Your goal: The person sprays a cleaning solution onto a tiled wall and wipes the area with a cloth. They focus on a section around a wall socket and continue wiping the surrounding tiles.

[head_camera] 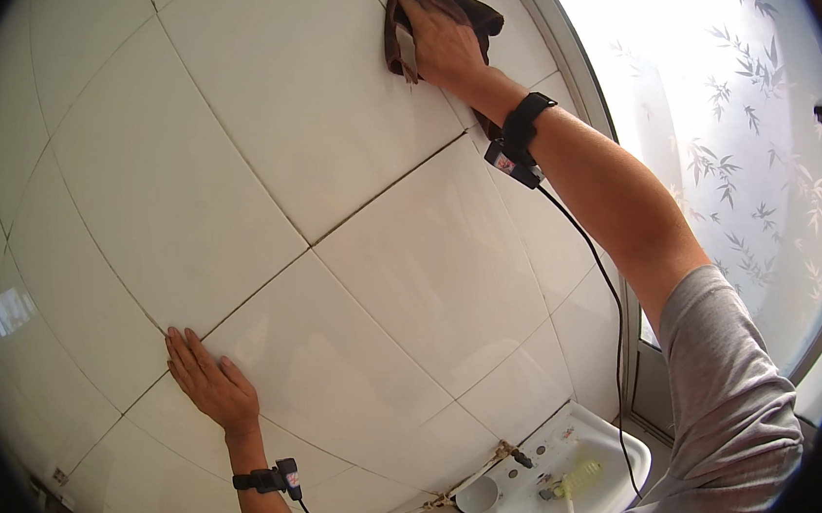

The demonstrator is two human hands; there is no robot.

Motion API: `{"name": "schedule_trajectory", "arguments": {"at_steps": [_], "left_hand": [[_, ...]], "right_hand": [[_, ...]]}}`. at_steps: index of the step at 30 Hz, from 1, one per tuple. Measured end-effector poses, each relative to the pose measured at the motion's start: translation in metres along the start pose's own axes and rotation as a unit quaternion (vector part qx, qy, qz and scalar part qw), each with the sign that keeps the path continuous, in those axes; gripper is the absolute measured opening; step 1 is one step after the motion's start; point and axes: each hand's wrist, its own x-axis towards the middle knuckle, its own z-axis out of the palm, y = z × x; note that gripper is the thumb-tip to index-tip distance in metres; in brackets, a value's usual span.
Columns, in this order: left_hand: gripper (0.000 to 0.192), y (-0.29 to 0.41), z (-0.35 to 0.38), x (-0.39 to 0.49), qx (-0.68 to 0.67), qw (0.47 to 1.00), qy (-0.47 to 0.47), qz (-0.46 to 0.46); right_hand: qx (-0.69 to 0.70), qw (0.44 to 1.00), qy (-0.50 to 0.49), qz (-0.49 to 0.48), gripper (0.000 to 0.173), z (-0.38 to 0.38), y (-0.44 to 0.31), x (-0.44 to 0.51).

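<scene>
A dark brown cloth (444, 6) lies pressed against the white tiled wall (385, 207), high up near the window frame. My right hand (445, 47) is spread over it, with part of the fabric folded around the fingers. Lower down and to the left, my left hand (211, 380) rests on the tiles beside a grout line, fingers extended and holding nothing. Each wrist wears a black strap with a small cabled device; the right device (513, 163) hangs below the forearm, and the left device (290, 478) sits at the wrist's side.
Below the wall stands a white washbasin (622, 450) with a yellowish brush (583, 476) and a small white bowl (477, 496). A frosted window with a leaf pattern (732, 155) fills the right side. A black cable (616, 326) runs down from my right wrist.
</scene>
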Motion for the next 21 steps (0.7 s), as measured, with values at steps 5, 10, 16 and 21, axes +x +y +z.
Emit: {"name": "schedule_trajectory", "arguments": {"at_steps": [5, 10, 16, 21], "left_hand": [[0.053, 0.000, 0.000, -0.001, -0.006, 1.000, -0.007, -0.011], [0.054, -0.002, -0.002, -0.003, -0.003, 0.999, -0.025, -0.021], [0.055, -0.002, -0.001, -0.004, -0.010, 0.999, -0.029, -0.026], [0.055, -0.003, -0.001, -0.005, -0.008, 0.999, -0.030, -0.024]], "right_hand": [[0.019, 1.000, -0.011, 0.003, 0.069, -0.005, 0.000, -0.003], [0.015, 1.000, -0.008, -0.019, 0.067, -0.013, -0.006, -0.008], [0.016, 0.999, -0.028, -0.011, 0.072, -0.014, -0.002, -0.008], [0.016, 0.999, -0.022, -0.031, 0.072, -0.013, 0.001, -0.004]]}}
